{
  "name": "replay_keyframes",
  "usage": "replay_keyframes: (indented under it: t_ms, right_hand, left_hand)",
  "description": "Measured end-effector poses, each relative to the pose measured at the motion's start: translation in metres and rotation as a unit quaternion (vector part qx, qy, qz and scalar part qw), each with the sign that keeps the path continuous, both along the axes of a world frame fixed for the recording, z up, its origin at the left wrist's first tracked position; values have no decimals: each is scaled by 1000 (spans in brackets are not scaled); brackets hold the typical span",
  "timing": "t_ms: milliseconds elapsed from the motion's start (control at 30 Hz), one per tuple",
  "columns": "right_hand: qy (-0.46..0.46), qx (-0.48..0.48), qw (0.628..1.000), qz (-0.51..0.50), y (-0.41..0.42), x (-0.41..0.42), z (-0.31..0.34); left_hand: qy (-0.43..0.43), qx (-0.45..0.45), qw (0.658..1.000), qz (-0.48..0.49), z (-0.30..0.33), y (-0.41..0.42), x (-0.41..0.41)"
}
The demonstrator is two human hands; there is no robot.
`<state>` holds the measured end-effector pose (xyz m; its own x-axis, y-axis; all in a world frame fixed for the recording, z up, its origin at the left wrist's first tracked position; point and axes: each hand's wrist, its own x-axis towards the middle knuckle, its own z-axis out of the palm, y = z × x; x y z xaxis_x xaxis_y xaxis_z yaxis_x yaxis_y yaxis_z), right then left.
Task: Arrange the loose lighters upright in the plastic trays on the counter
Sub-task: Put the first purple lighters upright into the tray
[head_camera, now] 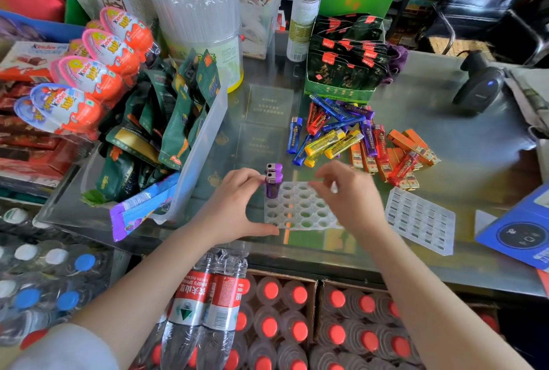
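Bench [445,120]: glass-topped, crowded with shop stock. Centre of frame, a clear plastic tray [300,209] with round sockets lies flat on the glass. Two purple lighters [273,181] stand upright in its upper left corner, one directly behind the other, touching.

Left hand [237,206]: fingertips rest against the left side of the purple lighters, thumb stretched along the tray's lower left edge. The fingers are spread, not wrapped around anything.

Right hand [347,191]: above the tray's upper right part, blurred, fingers loosely curled and apart. Whether it pinches anything cannot be told.

Loose lighters [335,131]: a mixed heap of blue, red, yellow and purple pieces lying flat, right of centre, above the tray. Just right of it lie flat orange lighters [413,143], partly overlapped by a red one.

Second tray [420,219]: right of the first, flat on the bench, sockets unoccupied.

Surroundings: green display box of sachets [344,72] above the heap; barcode scanner [481,87] at upper right; clear bin of green packets [166,131] at left; boxes of red-capped bottles [297,325] along the bottom of frame, below the bench edge.
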<state>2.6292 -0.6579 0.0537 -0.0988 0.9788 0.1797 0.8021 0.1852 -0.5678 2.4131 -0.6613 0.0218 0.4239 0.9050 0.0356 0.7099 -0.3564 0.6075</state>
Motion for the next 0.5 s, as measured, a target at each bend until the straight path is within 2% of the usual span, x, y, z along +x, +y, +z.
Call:
replay_keyframes:
  t_ms: [167, 233, 367, 500]
  right_hand:
    - [27, 39, 985, -166, 29, 43, -2]
    - [-3, 18, 980, -199, 43, 49, -2]
    - [-101, -44, 973, -204, 65, 53, -1]
    - [-139, -92, 964, -206, 77, 49, 4]
  left_hand:
    - [29, -22, 999, -16, 5, 7, 9]
    - [31, -23, 999, -21, 6, 9, 11]
    - [35, -11, 999, -17, 4, 12, 14]
    - [23, 4, 1000, 3, -1, 13, 15]
